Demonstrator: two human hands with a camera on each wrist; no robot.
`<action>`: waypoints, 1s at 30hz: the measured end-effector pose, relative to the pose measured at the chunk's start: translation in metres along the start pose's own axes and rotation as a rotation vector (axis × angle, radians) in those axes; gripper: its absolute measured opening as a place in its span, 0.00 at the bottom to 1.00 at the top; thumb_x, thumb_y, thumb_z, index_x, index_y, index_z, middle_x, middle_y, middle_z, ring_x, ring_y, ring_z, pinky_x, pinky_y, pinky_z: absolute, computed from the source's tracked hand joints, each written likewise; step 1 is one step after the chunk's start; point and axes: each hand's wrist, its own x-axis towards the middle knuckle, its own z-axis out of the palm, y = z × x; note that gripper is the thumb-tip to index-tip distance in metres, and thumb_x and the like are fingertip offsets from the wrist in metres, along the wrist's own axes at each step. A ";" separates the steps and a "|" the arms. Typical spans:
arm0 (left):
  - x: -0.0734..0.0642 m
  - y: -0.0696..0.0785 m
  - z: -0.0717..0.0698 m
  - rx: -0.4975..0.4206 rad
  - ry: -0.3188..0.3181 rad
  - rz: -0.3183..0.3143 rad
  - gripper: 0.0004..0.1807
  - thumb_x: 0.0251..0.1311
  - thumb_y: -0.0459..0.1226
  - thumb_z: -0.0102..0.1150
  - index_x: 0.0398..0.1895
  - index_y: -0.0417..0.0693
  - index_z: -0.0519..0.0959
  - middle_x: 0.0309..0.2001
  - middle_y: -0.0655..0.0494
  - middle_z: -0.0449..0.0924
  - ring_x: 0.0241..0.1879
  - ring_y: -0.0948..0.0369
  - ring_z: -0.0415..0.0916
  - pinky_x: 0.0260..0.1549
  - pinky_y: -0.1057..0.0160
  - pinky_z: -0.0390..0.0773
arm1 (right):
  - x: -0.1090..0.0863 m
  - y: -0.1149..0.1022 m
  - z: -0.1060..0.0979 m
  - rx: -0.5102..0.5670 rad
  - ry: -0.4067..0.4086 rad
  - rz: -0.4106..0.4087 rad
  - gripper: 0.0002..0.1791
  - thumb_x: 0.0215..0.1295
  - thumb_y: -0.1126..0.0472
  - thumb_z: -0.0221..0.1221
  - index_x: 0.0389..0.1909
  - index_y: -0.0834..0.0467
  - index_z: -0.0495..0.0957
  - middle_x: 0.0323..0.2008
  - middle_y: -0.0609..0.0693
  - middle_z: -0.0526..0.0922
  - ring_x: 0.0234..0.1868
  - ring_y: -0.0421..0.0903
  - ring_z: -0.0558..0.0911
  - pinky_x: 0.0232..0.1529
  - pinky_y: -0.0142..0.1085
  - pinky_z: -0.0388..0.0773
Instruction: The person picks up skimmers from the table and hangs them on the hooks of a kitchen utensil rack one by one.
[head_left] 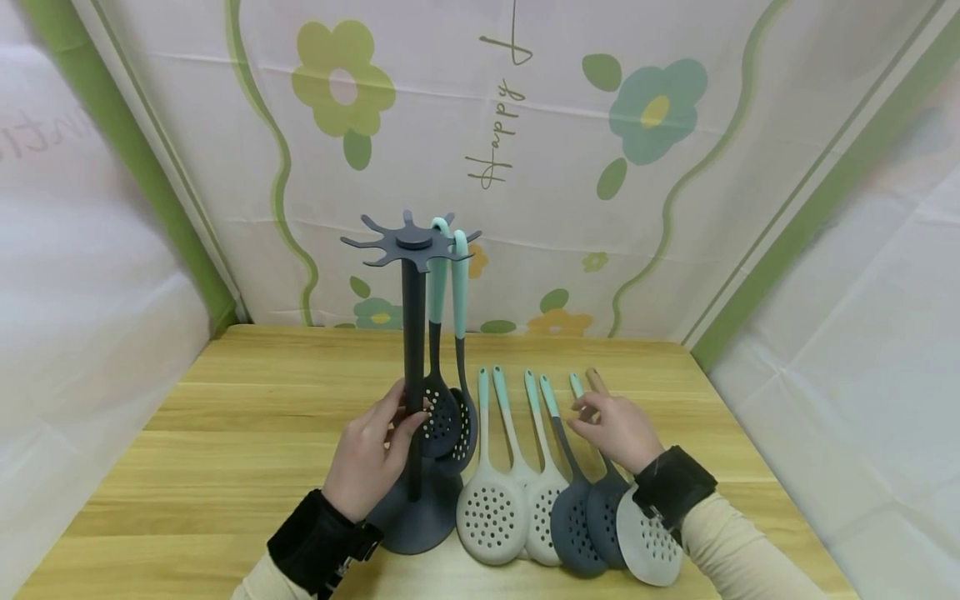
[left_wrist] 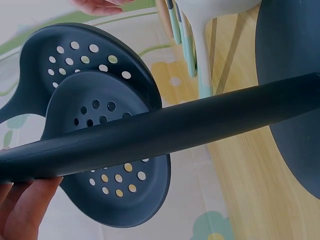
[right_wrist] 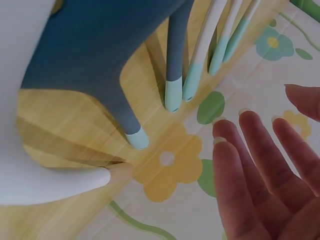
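Yellow wood-grain table [head_left: 187, 475] spreads beneath both hands. A dark grey utensil stand [head_left: 414, 333] with a round base and forked top stands upright in the left hand [head_left: 367, 454], its thumb and fingers curled round the pole. From that hand's right to beneath the right hand [head_left: 618, 429], fingers loosely apart, lie six perforated utensils [head_left: 576, 529], white or dark. Two dark, mint-handled skimmers [head_left: 441, 421] hang just right of the left hand's fingers.

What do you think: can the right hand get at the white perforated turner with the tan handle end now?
Probably yes. The right hand holds nothing and is close to the handle of the white turner; in the right wrist view, nothing stands between the fingers and the tan handle end.
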 end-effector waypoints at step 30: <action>0.000 0.000 0.000 -0.016 0.002 -0.003 0.19 0.60 0.27 0.63 0.55 0.31 0.78 0.37 0.46 0.88 0.32 0.58 0.86 0.25 0.66 0.85 | -0.004 0.022 0.000 -0.055 -0.128 0.080 0.15 0.56 0.54 0.70 0.39 0.61 0.85 0.32 0.52 0.86 0.29 0.45 0.80 0.27 0.43 0.78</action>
